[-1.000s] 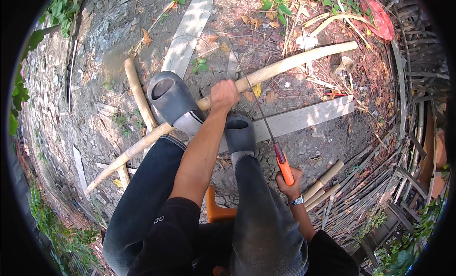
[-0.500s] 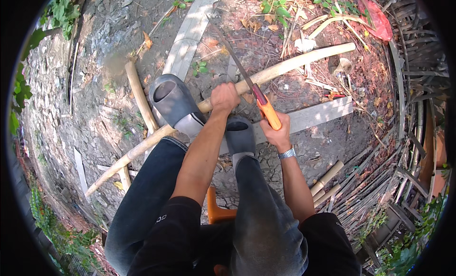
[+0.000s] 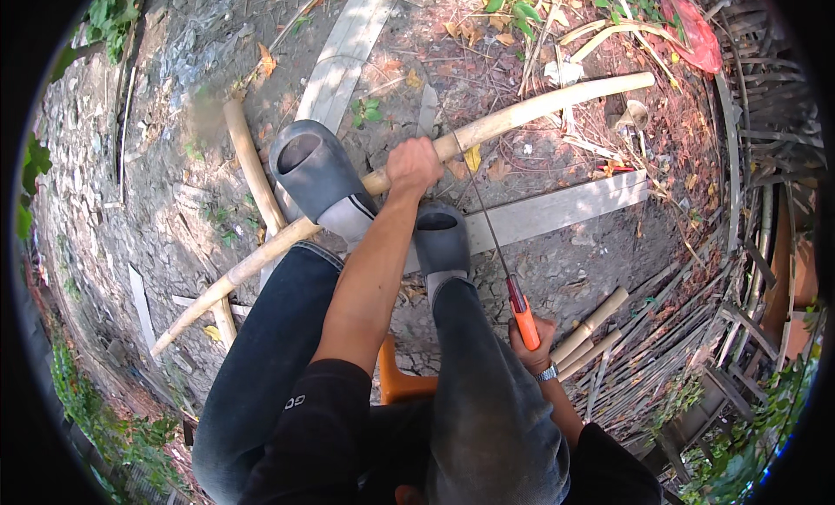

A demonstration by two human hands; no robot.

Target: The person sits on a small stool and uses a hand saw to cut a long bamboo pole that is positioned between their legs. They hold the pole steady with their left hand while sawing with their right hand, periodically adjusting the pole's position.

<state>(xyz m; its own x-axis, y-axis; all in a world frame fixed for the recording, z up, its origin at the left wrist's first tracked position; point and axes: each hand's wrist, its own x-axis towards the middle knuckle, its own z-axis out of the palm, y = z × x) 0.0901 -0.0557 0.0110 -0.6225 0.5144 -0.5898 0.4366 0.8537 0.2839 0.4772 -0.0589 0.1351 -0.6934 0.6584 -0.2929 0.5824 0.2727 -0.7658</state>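
Observation:
A long, slightly curved wooden pole runs slantwise from the lower left to the upper right. My left hand is wrapped round it near its middle. In my right hand is the orange handle of a handsaw, drawn back toward my right knee. The saw's thin blade crosses the pole just right of my left fist. My left foot, in a grey slipper, presses beside the pole, over a shorter wooden stick lying under it. My other slipper rests on the near side of the pole.
Flat grey boards lie on the cracked soil. Several cut pole pieces and a heap of thin sticks are at the right. An orange stool shows beneath me. A red plastic bag lies at the upper right.
My right hand has pulled the saw back toward me and a little to the right, its blade sliding across the pole. My left hand keeps its hold on the pole in nearly the same place.

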